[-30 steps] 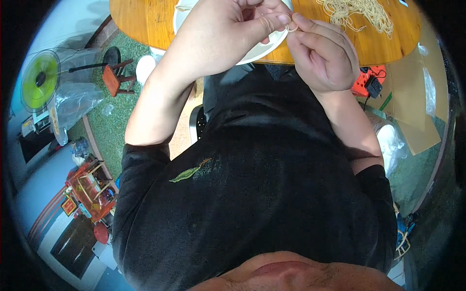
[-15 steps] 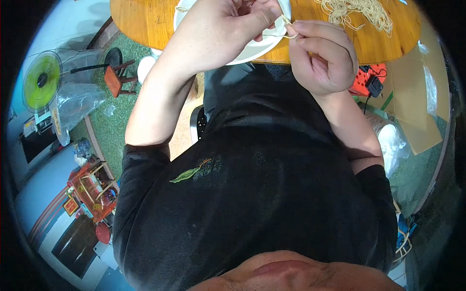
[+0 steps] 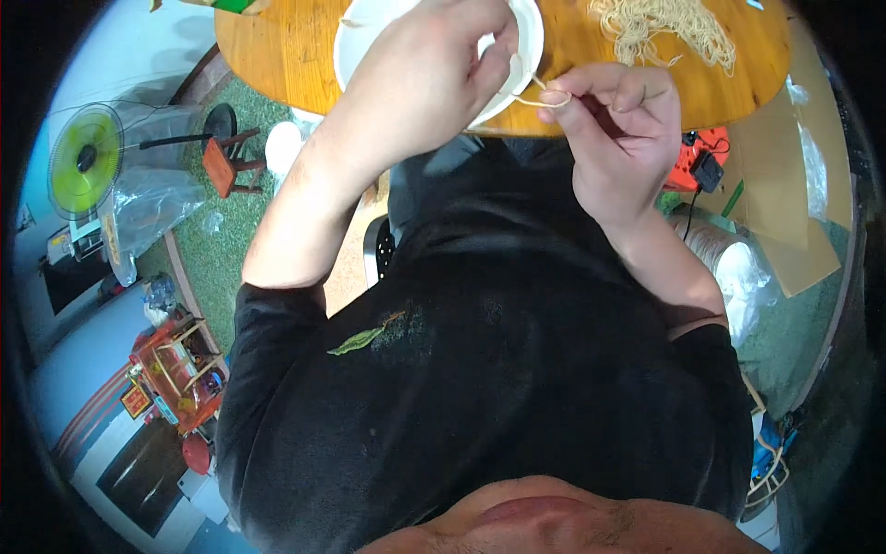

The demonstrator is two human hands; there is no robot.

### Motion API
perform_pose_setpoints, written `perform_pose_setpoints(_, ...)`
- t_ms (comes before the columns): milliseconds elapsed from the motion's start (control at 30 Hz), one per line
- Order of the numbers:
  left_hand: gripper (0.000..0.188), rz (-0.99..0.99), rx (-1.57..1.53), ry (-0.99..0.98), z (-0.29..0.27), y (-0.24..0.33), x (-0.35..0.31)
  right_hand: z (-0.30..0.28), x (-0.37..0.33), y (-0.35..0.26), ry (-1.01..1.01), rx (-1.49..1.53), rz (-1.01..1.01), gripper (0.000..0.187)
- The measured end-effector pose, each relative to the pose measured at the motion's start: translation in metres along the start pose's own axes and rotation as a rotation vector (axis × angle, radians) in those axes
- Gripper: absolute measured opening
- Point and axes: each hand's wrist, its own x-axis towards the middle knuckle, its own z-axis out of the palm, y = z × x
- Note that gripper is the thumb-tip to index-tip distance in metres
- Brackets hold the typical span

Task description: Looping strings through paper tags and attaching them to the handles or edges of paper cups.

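Note:
My right hand (image 3: 632,120) pinches a loop of thin beige string (image 3: 532,102) between thumb and forefinger, just past the right rim of a white bowl (image 3: 347,57). Two strands run from that pinch toward my left hand (image 3: 443,69). The left hand is curled over the bowl, thumb bent against the fingers; its grip is partly hidden, and I cannot make out what is in it. A loose tangle of the same string (image 3: 669,32) lies on the wooden table (image 3: 277,60), beyond the right hand.
Green leaves (image 3: 217,4) lie at the table's far left edge. On the floor to the left stand a green fan (image 3: 86,159) and a small red stool (image 3: 219,168). A red crate (image 3: 690,166) and cardboard (image 3: 784,185) are at the right. A green leaf bit (image 3: 357,341) clings to my shirt.
My hands have drawn a little apart; the right hand has moved down and slightly right with the string. More of the bowl now shows, and leaves have come into view at upper left.

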Motion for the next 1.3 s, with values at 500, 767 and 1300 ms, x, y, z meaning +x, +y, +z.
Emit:
perform_pose_setpoints(500,0.021,-0.081,-0.484,0.111,-0.036,0.035,-0.021,-0.048,0.009,-0.009,0.099,-0.232,0.128,0.108)
perform_pose_setpoints(767,0.015,0.178,-0.757,0.286,-0.022,0.017,-0.017,-0.039,-0.009,-0.004,-0.015,0.404,0.588,0.137)
perform_pose_setpoints(1300,0.056,0.015,-0.255,0.656,0.016,-0.032,-0.004,-0.039,0.204,-0.051,-0.065,-1.149,-0.522,0.075)
